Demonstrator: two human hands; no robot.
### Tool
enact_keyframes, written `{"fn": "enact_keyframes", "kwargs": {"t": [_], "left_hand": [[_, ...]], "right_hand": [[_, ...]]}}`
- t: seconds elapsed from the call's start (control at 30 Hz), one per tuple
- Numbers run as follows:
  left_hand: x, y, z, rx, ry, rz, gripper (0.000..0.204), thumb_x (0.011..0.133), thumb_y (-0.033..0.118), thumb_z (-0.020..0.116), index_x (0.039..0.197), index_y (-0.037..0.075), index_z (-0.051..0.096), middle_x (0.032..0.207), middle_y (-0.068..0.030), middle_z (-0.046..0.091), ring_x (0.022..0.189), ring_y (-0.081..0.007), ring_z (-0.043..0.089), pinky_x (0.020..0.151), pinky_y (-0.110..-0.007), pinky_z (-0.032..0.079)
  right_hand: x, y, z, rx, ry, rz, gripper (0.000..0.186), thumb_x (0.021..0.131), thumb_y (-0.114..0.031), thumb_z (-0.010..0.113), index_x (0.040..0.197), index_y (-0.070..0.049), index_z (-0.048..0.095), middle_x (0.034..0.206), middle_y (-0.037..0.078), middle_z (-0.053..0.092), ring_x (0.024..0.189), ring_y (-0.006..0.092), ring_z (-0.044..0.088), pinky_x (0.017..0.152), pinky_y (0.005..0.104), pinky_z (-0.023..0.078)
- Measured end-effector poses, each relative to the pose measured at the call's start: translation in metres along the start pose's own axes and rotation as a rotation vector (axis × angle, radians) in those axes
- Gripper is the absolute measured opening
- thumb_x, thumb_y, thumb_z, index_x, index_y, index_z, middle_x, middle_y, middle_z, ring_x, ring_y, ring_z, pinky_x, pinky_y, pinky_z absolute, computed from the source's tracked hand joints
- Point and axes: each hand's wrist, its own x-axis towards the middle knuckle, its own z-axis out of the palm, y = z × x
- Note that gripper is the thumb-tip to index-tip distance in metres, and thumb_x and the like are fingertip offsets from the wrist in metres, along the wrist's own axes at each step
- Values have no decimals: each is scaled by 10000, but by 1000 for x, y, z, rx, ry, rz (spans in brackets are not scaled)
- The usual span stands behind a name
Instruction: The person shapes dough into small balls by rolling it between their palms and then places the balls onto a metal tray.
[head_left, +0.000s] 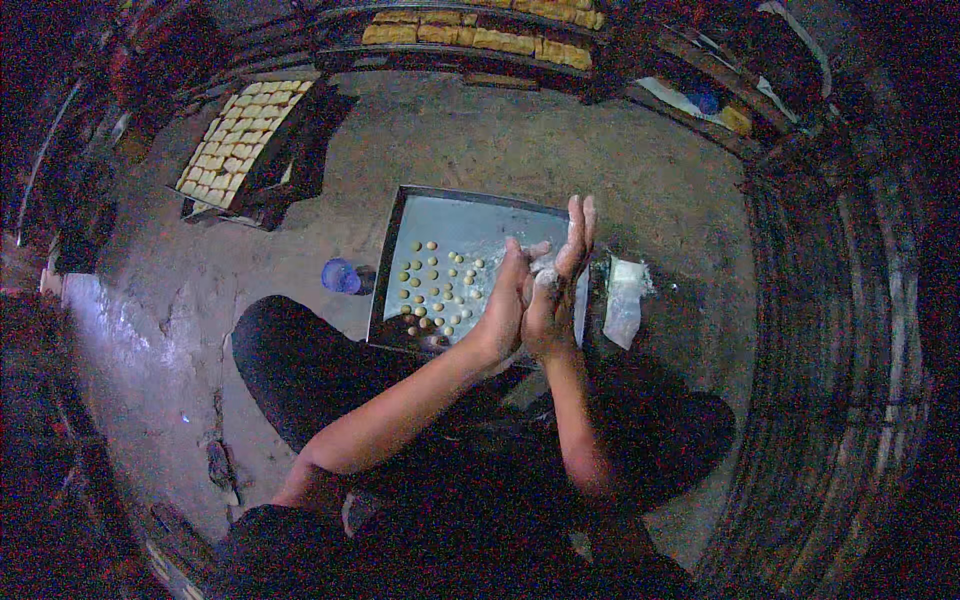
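My left hand (508, 305) and right hand (556, 290) are brought together palm to palm over the right part of a metal tray (455, 210), with white powder on their fingers. The right hand's fingers are stretched upright; the left thumb points up, its other fingers partly hidden and bent inward. Whatever lies between the palms, if anything, is hidden. Several small pale round dough pieces (432, 261) lie spaced over the tray's left part, beside scattered powder. Just right of the tray lies a plastic bag of white powder (625, 305).
A blue cup (339, 276) stands left of the tray on the concrete floor. Farther back left is a sloping tray of pale pieces (240, 140). Racks of golden baked pieces (475, 40) run along the back, cluttered shelving (715, 105) at the back right. My crossed legs (280, 350) surround the tray's near side.
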Motion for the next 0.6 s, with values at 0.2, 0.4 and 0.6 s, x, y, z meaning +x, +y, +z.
{"fn": "enact_keyframes", "kwargs": {"t": [0.2,0.4,0.6], "left_hand": [[-3,17,-16,35,81,179,633,1051,553,294,1471,85,373,1550,-125,362,1448,-311,318,1202,-490,226],[2,4,-4,280,-14,86,707,1061,570,180,1503,39,329,1537,-194,381,1443,-312,334,1188,-449,249],[10,-1,-28,122,-99,259,667,1051,567,264,1529,105,227,1548,-147,256,1441,-284,241,1175,-439,248]], "right_hand": [[-25,-7,26,56,-26,-246,989,930,-760,264,1550,6,182,1618,294,104,1502,439,117,1199,516,140],[2,-13,4,4,3,-178,1022,921,-775,256,1552,22,158,1629,266,106,1512,403,117,1207,505,120],[-28,-22,11,-38,-182,-151,956,953,-736,234,1552,8,193,1623,284,100,1506,440,106,1207,537,77]]}}
